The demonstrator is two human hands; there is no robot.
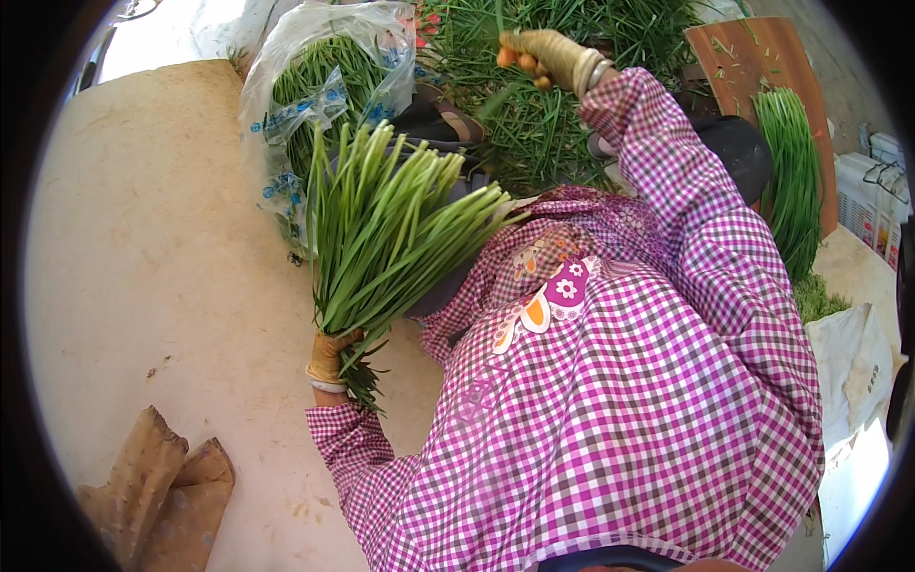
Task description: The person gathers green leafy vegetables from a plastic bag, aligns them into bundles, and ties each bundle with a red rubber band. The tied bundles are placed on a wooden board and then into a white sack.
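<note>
My left hand [332, 361], in a stained glove with bare fingertips hidden from view, grips a fanned bunch of long green leaves, probably garlic chives [386, 236], by its leafy end; the pale stem ends point up in the picture. Over a heap of loose green leaves [547, 136], my right hand [536, 61] is raised in a similar glove, its orange-stained fingers curled around a few green blades. A clear plastic bag [254, 93] with blue print holds more green leaves, just beyond the bunch.
On the right, a neat bundle of green leaves [793, 179] lies against a brown wooden board [743, 50]. White crates [868, 200] and a white sack [851, 357] are beyond it. Brown crumpled fabric [161, 493] lies at lower left on a pale, dirt-marked surface [143, 250].
</note>
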